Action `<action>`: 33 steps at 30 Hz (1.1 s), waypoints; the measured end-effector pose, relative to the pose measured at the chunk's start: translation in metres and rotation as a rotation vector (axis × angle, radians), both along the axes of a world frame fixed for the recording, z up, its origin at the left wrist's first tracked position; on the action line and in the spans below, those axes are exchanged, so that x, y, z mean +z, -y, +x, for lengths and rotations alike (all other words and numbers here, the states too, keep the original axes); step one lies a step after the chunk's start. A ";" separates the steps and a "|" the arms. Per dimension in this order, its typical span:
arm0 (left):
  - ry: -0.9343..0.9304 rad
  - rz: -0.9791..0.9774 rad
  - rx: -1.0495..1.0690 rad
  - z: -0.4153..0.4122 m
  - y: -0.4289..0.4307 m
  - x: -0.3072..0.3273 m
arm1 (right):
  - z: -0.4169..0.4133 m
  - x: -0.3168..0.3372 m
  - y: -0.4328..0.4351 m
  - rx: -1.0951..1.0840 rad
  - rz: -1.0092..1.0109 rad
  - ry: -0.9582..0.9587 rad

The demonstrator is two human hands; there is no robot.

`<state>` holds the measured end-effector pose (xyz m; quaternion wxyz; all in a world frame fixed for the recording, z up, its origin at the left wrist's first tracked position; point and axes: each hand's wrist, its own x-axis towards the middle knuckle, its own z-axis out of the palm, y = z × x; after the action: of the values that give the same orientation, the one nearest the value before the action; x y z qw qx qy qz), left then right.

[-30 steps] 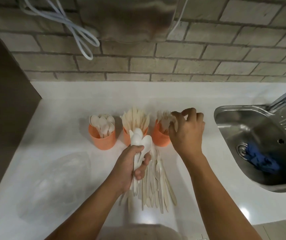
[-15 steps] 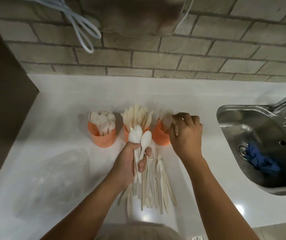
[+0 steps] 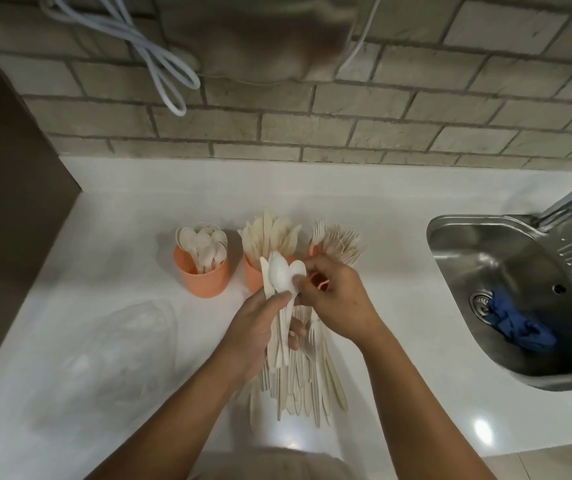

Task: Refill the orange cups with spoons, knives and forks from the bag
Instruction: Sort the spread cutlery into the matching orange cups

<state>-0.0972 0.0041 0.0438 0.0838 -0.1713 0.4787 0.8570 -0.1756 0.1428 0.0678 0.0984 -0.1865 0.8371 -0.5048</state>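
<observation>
Three orange cups stand in a row on the white counter: the left cup (image 3: 202, 278) holds spoons, the middle cup (image 3: 253, 277) holds knives, the right cup (image 3: 313, 251) holds forks and is mostly hidden. My left hand (image 3: 260, 329) grips a bundle of pale cutlery (image 3: 282, 275) upright, spoon bowls on top. My right hand (image 3: 338, 299) pinches a spoon at the top of that bundle. A pile of loose cutlery (image 3: 307, 382) lies flat below both hands. The clear plastic bag (image 3: 111, 358) lies crumpled at the left.
A steel sink (image 3: 506, 271) with a blue cloth (image 3: 519, 329) in it sits at the right, its tap (image 3: 568, 199) above. A brick wall with a hanging white cable (image 3: 160, 69) runs behind. A dark panel (image 3: 7, 174) bounds the counter's left side.
My right hand has left the fork cup and come down and left to the bundle in my left hand, fingers now on a spoon. The left hand has barely moved.
</observation>
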 end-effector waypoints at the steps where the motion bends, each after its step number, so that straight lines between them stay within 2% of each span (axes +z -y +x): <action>1: -0.031 -0.055 -0.028 0.001 -0.001 0.000 | 0.003 -0.001 0.001 -0.061 -0.052 0.034; 4: -0.125 -0.303 -0.084 0.003 -0.001 -0.001 | 0.007 -0.004 0.003 -0.169 -0.036 -0.050; 10: -0.199 -0.707 -0.034 0.008 -0.002 -0.002 | 0.023 0.000 0.006 -0.236 0.012 -0.152; 15: -0.323 -0.975 -0.065 0.010 0.001 -0.011 | 0.023 0.009 0.006 -0.172 -0.064 0.006; 17: -0.375 -0.973 -0.079 0.009 0.001 -0.014 | 0.024 0.012 0.006 -0.097 -0.078 0.039; 21: -0.364 -0.841 -0.085 0.010 0.000 -0.013 | 0.023 0.006 0.004 -0.066 -0.134 0.070; 28: -0.290 -0.631 -0.059 0.012 0.002 -0.008 | 0.021 -0.001 -0.002 -0.031 -0.579 0.542; 30: -0.271 -0.589 -0.076 0.012 0.002 -0.007 | 0.019 -0.003 -0.005 -0.057 -0.592 0.569; 33: -0.255 -0.592 -0.098 0.011 0.004 -0.008 | 0.018 -0.004 -0.006 -0.100 -0.508 0.487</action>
<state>-0.0858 0.0002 0.0356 0.0106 -0.0563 0.7214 0.6901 -0.1574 0.1488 0.0635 0.2209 -0.0380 0.6449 -0.7307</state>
